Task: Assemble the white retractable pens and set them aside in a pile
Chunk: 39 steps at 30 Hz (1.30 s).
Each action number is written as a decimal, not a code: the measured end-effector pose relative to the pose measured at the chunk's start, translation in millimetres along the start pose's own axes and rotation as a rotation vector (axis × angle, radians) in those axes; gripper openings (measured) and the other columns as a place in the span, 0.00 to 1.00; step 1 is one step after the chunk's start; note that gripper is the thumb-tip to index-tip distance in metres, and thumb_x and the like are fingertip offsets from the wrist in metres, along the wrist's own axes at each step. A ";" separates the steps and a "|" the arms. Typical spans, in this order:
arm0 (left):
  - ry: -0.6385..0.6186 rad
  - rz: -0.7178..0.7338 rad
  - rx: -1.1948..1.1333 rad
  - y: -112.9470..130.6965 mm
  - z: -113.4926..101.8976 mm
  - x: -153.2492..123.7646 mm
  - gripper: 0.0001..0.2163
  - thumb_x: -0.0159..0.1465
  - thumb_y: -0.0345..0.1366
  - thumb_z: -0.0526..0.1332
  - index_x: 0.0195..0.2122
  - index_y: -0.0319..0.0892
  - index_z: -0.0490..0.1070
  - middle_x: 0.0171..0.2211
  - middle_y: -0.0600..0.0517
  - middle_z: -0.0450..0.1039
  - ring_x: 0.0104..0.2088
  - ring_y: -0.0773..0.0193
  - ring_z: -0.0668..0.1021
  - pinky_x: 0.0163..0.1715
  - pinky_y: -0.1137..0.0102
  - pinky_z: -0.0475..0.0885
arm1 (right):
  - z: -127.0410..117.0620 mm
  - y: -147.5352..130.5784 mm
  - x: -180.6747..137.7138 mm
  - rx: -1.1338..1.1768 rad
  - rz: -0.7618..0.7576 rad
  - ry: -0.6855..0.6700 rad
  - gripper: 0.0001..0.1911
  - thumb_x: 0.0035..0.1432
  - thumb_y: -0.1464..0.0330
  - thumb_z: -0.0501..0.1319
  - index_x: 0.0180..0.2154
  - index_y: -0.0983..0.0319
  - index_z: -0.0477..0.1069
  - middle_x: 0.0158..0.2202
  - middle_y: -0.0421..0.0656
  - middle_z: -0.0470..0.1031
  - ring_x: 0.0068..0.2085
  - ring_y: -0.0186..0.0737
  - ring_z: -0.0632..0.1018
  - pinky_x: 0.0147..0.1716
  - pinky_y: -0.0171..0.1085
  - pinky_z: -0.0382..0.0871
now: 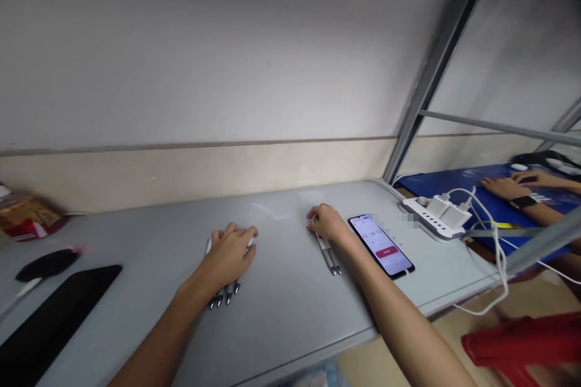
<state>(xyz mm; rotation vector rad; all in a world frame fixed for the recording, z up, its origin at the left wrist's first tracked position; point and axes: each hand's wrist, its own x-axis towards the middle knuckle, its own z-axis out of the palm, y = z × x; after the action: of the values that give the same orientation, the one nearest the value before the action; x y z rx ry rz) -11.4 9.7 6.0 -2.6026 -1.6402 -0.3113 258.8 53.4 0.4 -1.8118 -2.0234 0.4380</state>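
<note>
My left hand (230, 253) lies palm down over a row of several pens (228, 298) on the grey table. Its fingers are bent and spread over them, hiding their middles; the dark and silver ends stick out below the palm. To the right, my right hand (327, 224) has its fingers closed at the far ends of two white-and-grey pens (327, 255), which lie side by side. The fingertips partly hide those ends. Just right of my right forearm is a phone (381, 246) with a lit timer screen.
A white power strip (433, 219) with plugs and cables sits at the right edge, by a metal frame post (420, 109). At left are a black tablet-like slab (59, 320), a dark mouse-shaped object (49, 264) and a package (27, 214). Another person's hands (503, 187) rest over a blue table beyond.
</note>
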 end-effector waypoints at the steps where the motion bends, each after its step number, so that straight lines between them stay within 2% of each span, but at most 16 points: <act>1: -0.005 0.000 -0.011 0.1 -0.4 -0.2 0.12 0.63 0.34 0.52 0.45 0.45 0.69 0.40 0.48 0.77 0.46 0.53 0.70 0.41 0.60 0.56 | -0.5 0.0 -0.2 0.000 -0.001 -0.001 0.15 0.46 0.72 0.65 0.40 0.62 0.76 0.40 0.47 0.74 0.39 0.40 0.74 0.36 0.34 0.63; 7: 0.009 -0.003 -0.072 3.6 -3.0 0.7 0.12 0.62 0.33 0.52 0.45 0.48 0.69 0.35 0.50 0.76 0.44 0.54 0.72 0.42 0.60 0.58 | -3.7 -2.7 -3.3 0.016 0.005 -0.007 0.13 0.48 0.69 0.67 0.39 0.59 0.77 0.40 0.46 0.73 0.39 0.40 0.73 0.38 0.35 0.63; 10: 0.048 -0.017 -0.142 8.5 -5.7 2.2 0.12 0.62 0.34 0.52 0.45 0.48 0.70 0.32 0.52 0.73 0.40 0.58 0.73 0.43 0.61 0.60 | -4.2 -7.7 -6.4 0.030 -0.015 0.066 0.12 0.51 0.65 0.66 0.40 0.60 0.77 0.41 0.48 0.72 0.42 0.43 0.72 0.41 0.37 0.63; 12: 0.064 -0.005 -0.240 12.8 -8.1 2.7 0.12 0.63 0.36 0.52 0.46 0.47 0.70 0.31 0.53 0.73 0.36 0.61 0.73 0.42 0.64 0.62 | -3.9 -13.8 -9.3 0.082 -0.096 0.138 0.12 0.53 0.63 0.65 0.40 0.60 0.76 0.41 0.48 0.71 0.45 0.44 0.71 0.44 0.39 0.62; 14: 0.063 0.022 -0.374 17.5 -10.4 2.8 0.13 0.65 0.38 0.51 0.47 0.47 0.71 0.31 0.53 0.72 0.32 0.64 0.73 0.37 0.68 0.65 | -3.1 -22.2 -13.2 0.196 -0.239 0.169 0.14 0.55 0.61 0.65 0.43 0.59 0.75 0.41 0.47 0.71 0.47 0.43 0.70 0.46 0.38 0.62; 16: 0.051 0.043 -0.498 22.3 -12.1 2.6 0.14 0.66 0.41 0.51 0.47 0.47 0.71 0.29 0.54 0.72 0.28 0.67 0.72 0.32 0.71 0.66 | -2.2 -31.4 -17.7 0.348 -0.389 0.109 0.18 0.55 0.57 0.64 0.46 0.59 0.73 0.41 0.45 0.72 0.44 0.39 0.71 0.43 0.36 0.63; 19: 0.011 0.047 -0.634 28.1 -13.1 2.2 0.15 0.66 0.43 0.51 0.49 0.46 0.70 0.25 0.56 0.69 0.24 0.69 0.70 0.26 0.73 0.65 | -0.5 -42.1 -23.1 0.508 -0.470 -0.075 0.19 0.59 0.54 0.59 0.46 0.60 0.72 0.35 0.42 0.74 0.35 0.34 0.72 0.35 0.33 0.63; 22: -0.037 0.025 -0.762 30.4 -13.3 1.5 0.17 0.66 0.44 0.51 0.54 0.47 0.64 0.30 0.55 0.71 0.23 0.71 0.71 0.24 0.74 0.66 | 1.1 -44.4 -23.6 0.551 -0.450 -0.137 0.17 0.61 0.56 0.56 0.40 0.62 0.74 0.27 0.38 0.70 0.28 0.32 0.68 0.29 0.31 0.60; 25: 0.000 -0.006 -0.744 28.3 -14.9 1.0 0.19 0.65 0.43 0.52 0.57 0.49 0.58 0.40 0.52 0.72 0.26 0.71 0.73 0.26 0.74 0.68 | 0.9 -40.3 -19.6 0.586 -0.389 -0.123 0.15 0.60 0.58 0.58 0.36 0.64 0.74 0.23 0.36 0.65 0.25 0.30 0.64 0.25 0.30 0.56; 30: 0.072 -0.051 -0.479 19.6 -17.6 2.8 0.15 0.66 0.45 0.51 0.50 0.47 0.66 0.37 0.52 0.74 0.34 0.64 0.75 0.34 0.70 0.68 | -3.1 -33.3 -14.2 0.680 -0.246 -0.035 0.16 0.58 0.56 0.59 0.31 0.64 0.71 0.22 0.36 0.63 0.24 0.30 0.64 0.24 0.31 0.55; 35: 0.124 0.051 -0.413 13.3 -13.2 5.4 0.14 0.69 0.41 0.46 0.44 0.45 0.69 0.40 0.51 0.74 0.40 0.62 0.74 0.41 0.68 0.67 | -2.1 -30.5 -14.3 0.705 -0.185 -0.242 0.24 0.59 0.50 0.55 0.25 0.64 0.69 0.19 0.35 0.61 0.20 0.29 0.59 0.21 0.31 0.51; 39: 0.183 0.086 -0.346 11.4 -10.9 5.9 0.14 0.69 0.40 0.44 0.43 0.43 0.67 0.40 0.49 0.72 0.41 0.61 0.72 0.43 0.66 0.66 | -4.5 -31.0 -17.3 0.745 -0.180 -0.476 0.28 0.60 0.48 0.52 0.28 0.65 0.73 0.17 0.35 0.58 0.18 0.28 0.55 0.19 0.32 0.47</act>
<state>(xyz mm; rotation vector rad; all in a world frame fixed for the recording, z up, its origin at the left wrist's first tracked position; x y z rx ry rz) -0.3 8.3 18.6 -2.7667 -1.5254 -0.8721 235.5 32.5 17.8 -1.1216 -1.8840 1.4450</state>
